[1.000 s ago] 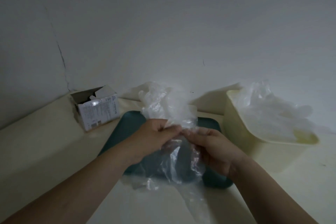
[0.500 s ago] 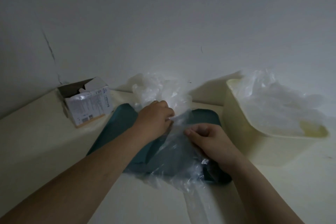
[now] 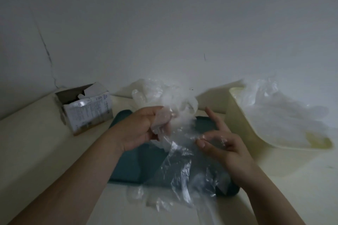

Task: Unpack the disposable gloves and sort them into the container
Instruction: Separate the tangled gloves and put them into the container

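The left hand [image 3: 140,131] has its grip seemingly veiled by blurred gloves [image 3: 175,100].

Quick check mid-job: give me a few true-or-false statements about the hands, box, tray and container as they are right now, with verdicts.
The left hand grips a bunch of clear gloves. True.
The cardboard box stands to the right of the tray. False: it stands to the tray's left.
The yellow container already holds a pile of gloves. True.
The tray is red. False: it is dark teal.
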A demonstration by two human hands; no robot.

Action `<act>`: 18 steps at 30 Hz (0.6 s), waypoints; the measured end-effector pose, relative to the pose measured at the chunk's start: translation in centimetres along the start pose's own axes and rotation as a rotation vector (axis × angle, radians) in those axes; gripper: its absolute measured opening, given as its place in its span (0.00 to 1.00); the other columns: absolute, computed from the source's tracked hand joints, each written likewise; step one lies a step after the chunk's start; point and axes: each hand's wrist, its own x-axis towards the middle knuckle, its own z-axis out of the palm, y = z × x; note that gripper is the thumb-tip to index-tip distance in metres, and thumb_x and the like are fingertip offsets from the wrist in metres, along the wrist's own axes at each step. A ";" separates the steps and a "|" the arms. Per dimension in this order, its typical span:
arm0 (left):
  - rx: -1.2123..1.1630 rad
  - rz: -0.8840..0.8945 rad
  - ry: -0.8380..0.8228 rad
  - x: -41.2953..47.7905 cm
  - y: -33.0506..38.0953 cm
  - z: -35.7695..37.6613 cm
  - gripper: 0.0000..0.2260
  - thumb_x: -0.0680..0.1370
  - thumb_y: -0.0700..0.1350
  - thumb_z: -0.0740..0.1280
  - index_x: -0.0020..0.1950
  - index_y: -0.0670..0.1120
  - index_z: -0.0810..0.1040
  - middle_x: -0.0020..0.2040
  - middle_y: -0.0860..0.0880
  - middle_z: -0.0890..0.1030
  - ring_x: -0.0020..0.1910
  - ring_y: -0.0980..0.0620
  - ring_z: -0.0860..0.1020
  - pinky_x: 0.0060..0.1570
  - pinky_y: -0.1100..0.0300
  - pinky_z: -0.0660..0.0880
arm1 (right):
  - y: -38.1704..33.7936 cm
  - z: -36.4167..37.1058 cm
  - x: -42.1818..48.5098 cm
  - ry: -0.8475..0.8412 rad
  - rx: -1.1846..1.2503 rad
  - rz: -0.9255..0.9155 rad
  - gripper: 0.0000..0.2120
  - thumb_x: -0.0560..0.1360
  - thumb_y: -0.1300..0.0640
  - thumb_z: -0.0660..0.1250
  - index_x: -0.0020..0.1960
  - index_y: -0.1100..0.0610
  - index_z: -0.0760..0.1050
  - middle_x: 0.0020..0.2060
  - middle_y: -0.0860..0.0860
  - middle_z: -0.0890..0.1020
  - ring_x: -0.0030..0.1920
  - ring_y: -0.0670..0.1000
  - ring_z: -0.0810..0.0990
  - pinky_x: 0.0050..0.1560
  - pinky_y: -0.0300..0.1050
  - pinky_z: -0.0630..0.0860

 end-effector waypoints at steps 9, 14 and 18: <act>-0.163 -0.225 -0.045 -0.2 -1.1 1.8 0.21 0.81 0.58 0.69 0.58 0.41 0.86 0.50 0.41 0.86 0.45 0.44 0.83 0.52 0.51 0.79 | 1.1 0.5 0.0 -0.052 0.414 0.189 0.23 0.70 0.51 0.80 0.46 0.72 0.80 0.43 0.73 0.81 0.44 0.63 0.81 0.48 0.55 0.78; -0.202 -0.171 -0.058 -0.7 -0.3 0.7 0.37 0.80 0.71 0.56 0.70 0.41 0.78 0.62 0.40 0.84 0.50 0.49 0.84 0.47 0.55 0.80 | 1.1 0.7 0.0 0.099 0.478 0.275 0.12 0.77 0.59 0.72 0.46 0.70 0.82 0.44 0.71 0.84 0.45 0.65 0.84 0.54 0.59 0.79; -0.055 -0.046 -0.034 -1.2 -0.6 1.8 0.17 0.79 0.46 0.71 0.65 0.39 0.81 0.44 0.48 0.85 0.40 0.56 0.84 0.40 0.66 0.79 | 0.9 0.8 0.2 0.108 0.445 0.237 0.14 0.75 0.58 0.72 0.43 0.71 0.80 0.39 0.65 0.82 0.42 0.61 0.80 0.50 0.54 0.77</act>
